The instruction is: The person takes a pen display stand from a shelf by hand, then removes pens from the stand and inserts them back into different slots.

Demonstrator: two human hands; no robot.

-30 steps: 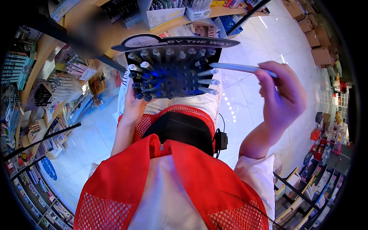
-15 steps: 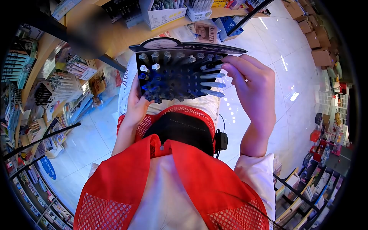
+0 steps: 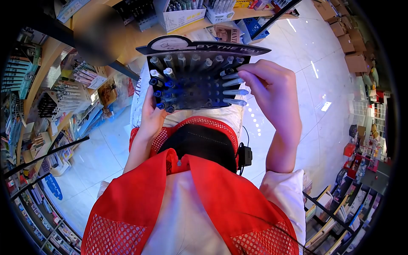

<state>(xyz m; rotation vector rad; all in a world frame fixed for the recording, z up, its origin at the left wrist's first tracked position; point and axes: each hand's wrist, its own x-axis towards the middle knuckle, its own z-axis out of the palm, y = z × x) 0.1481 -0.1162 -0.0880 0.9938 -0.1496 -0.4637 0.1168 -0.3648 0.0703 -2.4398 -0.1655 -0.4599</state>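
In front of my waist is a black pen display box [image 3: 195, 94], tilted so that its rows of holes face me. Its raised back card [image 3: 229, 47] reads "BY THE WAY". My left hand [image 3: 152, 119] is closed around the box's left side, the thumb in front. Clear-capped pens [image 3: 181, 60] stand along the back row, and dark blue-tipped pens [image 3: 159, 93] fill the left side. At the right edge, my right hand [image 3: 272, 83] pinches the end of a pale pen [image 3: 230, 77]. Two more pale pens [image 3: 235, 92] stick out just below it.
Wooden shelving with boxes of pens [image 3: 180, 17] curves across the front and left. Stacked cardboard boxes [image 3: 355, 61] line the far right. White floor tiles [image 3: 318, 114] show on both sides. Racks of goods [image 3: 340, 221] stand at the lower right.
The display box has shifted slightly left and tilted, so the lettering on its back card shows more clearly. My right hand has moved a little left, its fingers now on a pale pen's end.
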